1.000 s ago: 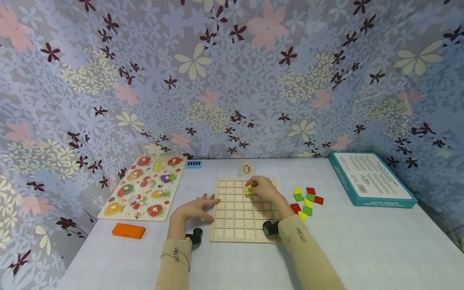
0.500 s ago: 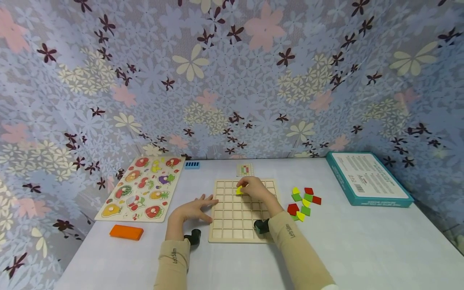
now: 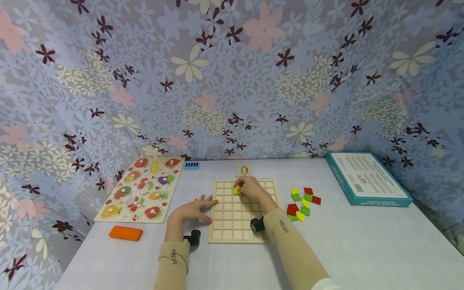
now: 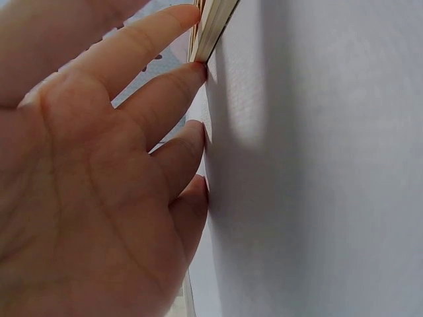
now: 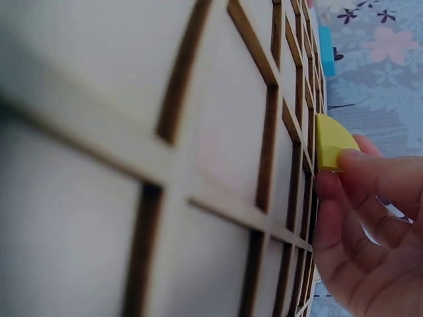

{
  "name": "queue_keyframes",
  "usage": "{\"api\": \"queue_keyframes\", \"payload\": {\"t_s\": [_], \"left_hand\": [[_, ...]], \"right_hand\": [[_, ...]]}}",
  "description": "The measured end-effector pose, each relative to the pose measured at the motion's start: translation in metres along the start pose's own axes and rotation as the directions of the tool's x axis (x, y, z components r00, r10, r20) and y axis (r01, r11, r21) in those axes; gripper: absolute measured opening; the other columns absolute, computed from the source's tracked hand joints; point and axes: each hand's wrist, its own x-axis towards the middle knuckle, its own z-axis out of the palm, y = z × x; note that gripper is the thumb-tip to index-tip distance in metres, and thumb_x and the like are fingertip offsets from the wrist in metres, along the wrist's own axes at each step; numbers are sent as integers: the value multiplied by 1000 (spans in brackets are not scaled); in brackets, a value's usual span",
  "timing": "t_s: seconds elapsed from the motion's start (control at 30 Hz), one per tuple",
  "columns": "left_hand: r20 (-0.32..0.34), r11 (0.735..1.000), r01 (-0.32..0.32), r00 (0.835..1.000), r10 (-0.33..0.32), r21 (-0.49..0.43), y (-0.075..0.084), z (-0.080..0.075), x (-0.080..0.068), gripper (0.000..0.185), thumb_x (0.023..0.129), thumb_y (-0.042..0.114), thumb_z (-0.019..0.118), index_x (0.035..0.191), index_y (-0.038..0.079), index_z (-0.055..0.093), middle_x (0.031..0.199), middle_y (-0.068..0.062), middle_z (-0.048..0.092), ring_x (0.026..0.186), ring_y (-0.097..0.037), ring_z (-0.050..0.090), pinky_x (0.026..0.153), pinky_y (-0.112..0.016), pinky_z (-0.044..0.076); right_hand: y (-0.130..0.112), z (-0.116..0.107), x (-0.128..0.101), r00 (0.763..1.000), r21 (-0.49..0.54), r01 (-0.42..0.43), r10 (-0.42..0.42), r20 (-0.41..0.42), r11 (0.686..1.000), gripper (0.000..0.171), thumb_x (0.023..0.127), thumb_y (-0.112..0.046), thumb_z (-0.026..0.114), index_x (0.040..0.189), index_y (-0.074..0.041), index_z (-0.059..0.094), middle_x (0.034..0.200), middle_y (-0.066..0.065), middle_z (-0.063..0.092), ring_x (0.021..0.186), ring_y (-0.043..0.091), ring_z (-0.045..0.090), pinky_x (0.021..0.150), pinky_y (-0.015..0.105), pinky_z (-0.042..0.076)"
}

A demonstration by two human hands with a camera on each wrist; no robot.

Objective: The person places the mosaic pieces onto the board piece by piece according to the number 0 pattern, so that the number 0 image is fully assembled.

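A wooden grid board (image 3: 232, 225) lies in the middle of the table in the head view. Over its upper part, my right hand (image 3: 252, 189) pinches a yellow quarter-circle tile (image 5: 332, 144) between thumb and fingers, low at the cells. My left hand (image 3: 190, 210) rests at the board's left edge with fingers spread and fairly straight; in the left wrist view its fingertips (image 4: 193, 69) touch the table and the board's side. Behind the board lies a small pattern card (image 3: 244, 170).
Several loose red, green and yellow tiles (image 3: 305, 203) lie right of the board. A teal box (image 3: 369, 179) sits at the far right. On the left are a fruit puzzle board (image 3: 141, 189), an orange block (image 3: 126, 233) and a small blue item (image 3: 191, 166).
My right hand has moved left across the top of the board with the yellow tile and lowered it toward the cells. The left hand has stayed in place.
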Motion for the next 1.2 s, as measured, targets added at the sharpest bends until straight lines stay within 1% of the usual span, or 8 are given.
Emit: {"api": "queue_keyframes", "payload": {"t_s": [0.13, 0.27, 0.43, 0.57, 0.8, 1.03, 1.2], "left_hand": [[6, 1000, 3, 1000, -3, -11, -1, 1, 1, 72, 71, 18, 77, 137, 20, 47, 152, -2, 23, 140, -37, 3, 108, -63, 3], [8, 1000, 11, 1000, -11, -13, -1, 2, 0, 72, 71, 17, 76, 137, 19, 47, 153, -2, 22, 140, -37, 3, 108, -62, 3], [8, 1000, 10, 1000, -10, -10, -1, 1, -2, 72, 71, 18, 76, 137, 19, 47, 153, -3, 22, 140, -37, 3, 108, -63, 3], [9, 1000, 8, 1000, -8, -15, -1, 1, -2, 72, 71, 18, 76, 137, 19, 47, 153, -3, 22, 141, -37, 2, 108, -63, 3], [10, 1000, 2, 1000, -1, -22, 0, 0, -1, 73, 71, 19, 77, 138, 19, 46, 153, -3, 22, 141, -36, 2, 108, -62, 3], [12, 1000, 1, 1000, 0, -27, -1, -1, 0, 74, 71, 19, 77, 138, 20, 45, 153, -3, 21, 140, -37, 1, 107, -63, 2], [9, 1000, -7, 1000, 7, -29, -2, -1, 1, 74, 71, 19, 77, 138, 19, 45, 153, -3, 22, 140, -38, 1, 107, -64, 2]], "right_hand": [[1, 2, 0, 1000, -35, 2, -2, -2, 999, 10, 83, 4, 60, 89, -5, 63, 87, 7, 56, 78, 19, 48, 67, 30, 42], [1, 3, 0, 1000, -75, -8, 8, 9, 997, 11, 84, 3, 59, 89, -6, 63, 85, 7, 55, 75, 19, 46, 64, 29, 40], [0, 5, 3, 999, -158, -22, 26, 19, 987, 13, 85, 0, 59, 92, -7, 67, 88, 7, 58, 76, 18, 50, 64, 30, 43], [-3, 4, 5, 999, -197, -14, 20, 29, 980, 15, 84, 2, 59, 92, -7, 68, 88, 7, 60, 76, 19, 52, 65, 31, 45], [-4, 2, 5, 1000, -219, -8, 13, 22, 976, 14, 83, 3, 59, 87, -8, 68, 86, 7, 61, 75, 19, 53, 62, 29, 44], [-4, 1, 6, 1000, -244, -11, 14, 13, 970, 16, 83, 3, 58, 87, -8, 68, 86, 7, 62, 76, 19, 55, 65, 30, 46], [-6, -1, 5, 1000, -265, 0, 8, 27, 964, 19, 83, 4, 56, 90, -9, 67, 85, 7, 61, 73, 19, 53, 62, 30, 44]]}}
